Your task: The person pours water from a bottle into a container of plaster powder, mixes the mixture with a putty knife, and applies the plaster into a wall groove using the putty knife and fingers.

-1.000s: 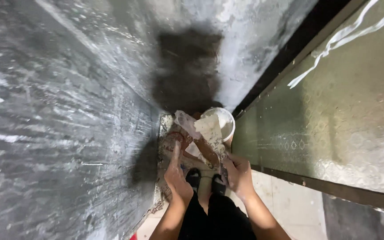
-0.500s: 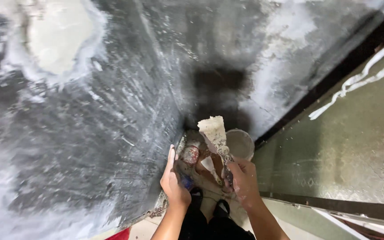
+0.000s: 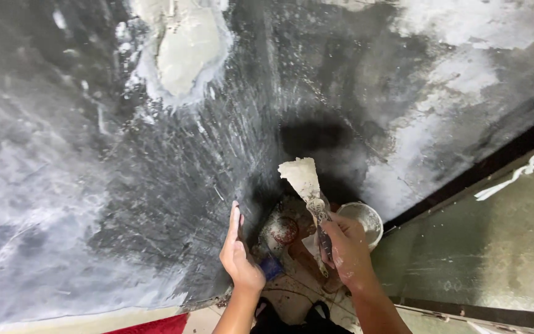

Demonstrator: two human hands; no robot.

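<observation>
Head view: looked down a dark wall (image 3: 125,185).
Right hand (image 3: 348,248): grip closed on knife (image 3: 307,185), blade plastered, near bucket (image 3: 366,221).
Left hand (image 3: 237,253): open, flat against wall.

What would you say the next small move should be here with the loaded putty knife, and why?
Probably lift the putty knife onto the dark wall: the right hand holds it blade up, loaded with white filler, while the left hand rests flat on the wall.

Bare forearms, no sleeves showing; left hand (image 3: 240,260) and right hand (image 3: 348,248) wearing no gloves, right one carrying whitish plaster smears; dark footwear showing below.
</observation>
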